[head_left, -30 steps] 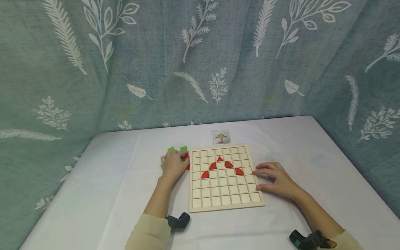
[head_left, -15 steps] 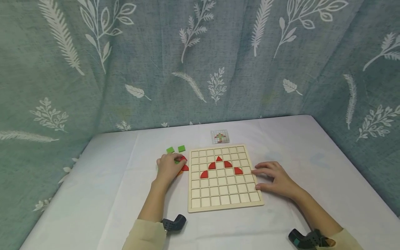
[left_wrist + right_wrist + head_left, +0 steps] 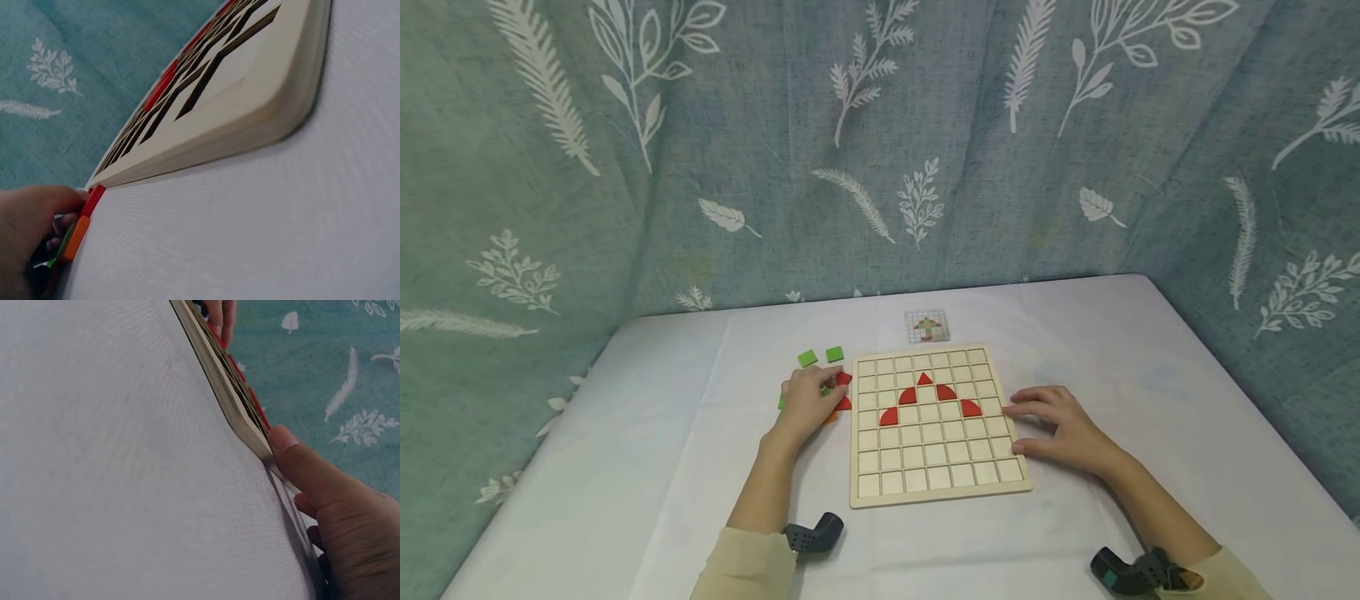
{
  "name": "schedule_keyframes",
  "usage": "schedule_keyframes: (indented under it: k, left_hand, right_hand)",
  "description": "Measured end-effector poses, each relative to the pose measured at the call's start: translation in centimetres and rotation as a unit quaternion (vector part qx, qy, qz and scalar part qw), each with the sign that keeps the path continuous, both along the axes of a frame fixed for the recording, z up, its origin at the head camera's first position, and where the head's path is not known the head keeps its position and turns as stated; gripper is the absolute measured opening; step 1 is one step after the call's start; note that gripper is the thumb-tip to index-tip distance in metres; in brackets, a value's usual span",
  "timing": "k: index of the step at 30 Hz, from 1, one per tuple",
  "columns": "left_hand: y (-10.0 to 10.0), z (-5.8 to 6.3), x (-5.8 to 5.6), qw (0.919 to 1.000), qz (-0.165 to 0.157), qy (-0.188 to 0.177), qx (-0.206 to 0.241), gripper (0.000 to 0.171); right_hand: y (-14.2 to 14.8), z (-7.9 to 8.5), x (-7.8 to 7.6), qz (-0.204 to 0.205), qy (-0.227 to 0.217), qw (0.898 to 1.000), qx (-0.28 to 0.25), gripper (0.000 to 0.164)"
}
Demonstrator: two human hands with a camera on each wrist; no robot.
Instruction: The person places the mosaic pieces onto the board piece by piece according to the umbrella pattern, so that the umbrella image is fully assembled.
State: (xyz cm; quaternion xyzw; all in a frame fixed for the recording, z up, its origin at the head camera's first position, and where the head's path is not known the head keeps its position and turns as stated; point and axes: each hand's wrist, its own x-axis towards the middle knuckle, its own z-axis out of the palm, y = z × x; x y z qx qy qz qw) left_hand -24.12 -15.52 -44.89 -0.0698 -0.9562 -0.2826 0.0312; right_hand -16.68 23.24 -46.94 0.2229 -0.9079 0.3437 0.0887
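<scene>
My left hand (image 3: 807,402) bends over a small pile of coloured tiles left of the board. Its index finger and thumb lie at a red tile (image 3: 844,378), but I cannot tell whether they pinch it. An orange tile (image 3: 76,239) sits beside the thumb. Along the right edge of the wooden grid board (image 3: 1017,482), my right hand (image 3: 1063,433) rests with its fingers spread. In the right wrist view the thumb (image 3: 306,462) touches the board's edge. A red triangle (image 3: 923,379) and several red quarter circles (image 3: 907,397) sit in the grid.
Two green squares (image 3: 835,354) lie just beyond the left hand. A small pattern card (image 3: 927,326) with a gridded picture lies behind the board. A white cloth (image 3: 700,467) covers the table, and a patterned curtain (image 3: 775,108) hangs behind it.
My left hand has drawn back slightly to the left and nearer, uncovering the green squares and an orange tile. The right hand stays at the board's edge.
</scene>
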Motion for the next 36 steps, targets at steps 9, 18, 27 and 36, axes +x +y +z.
schedule_keyframes:
  k: [9, 18, 27, 36]
  left_hand:
    - [-0.4, -0.4, -0.1, 0.9973, 0.028, 0.028, -0.062, 0.048]
    - [-0.2, -0.2, 0.1, 0.9973, 0.038, 0.033, -0.054, 0.040]
    - [0.2, -0.2, 0.2, 0.9963, 0.038, 0.030, -0.071, 0.040]
    - [0.6, 0.3, 0.8, 0.9971, -0.007, 0.052, -0.055, 0.040]
  right_hand:
    - [-0.1, 0.0, -0.2, 0.007, 0.006, 1.000, 0.003, 0.048]
    - [-0.2, -0.1, -0.2, 0.007, 0.009, 1.000, 0.002, 0.048]
    - [-0.1, 0.0, -0.1, 0.004, 0.005, 1.000, 0.002, 0.048]
    - [0.1, -0.1, 0.0, 0.006, 0.007, 1.000, -0.005, 0.049]
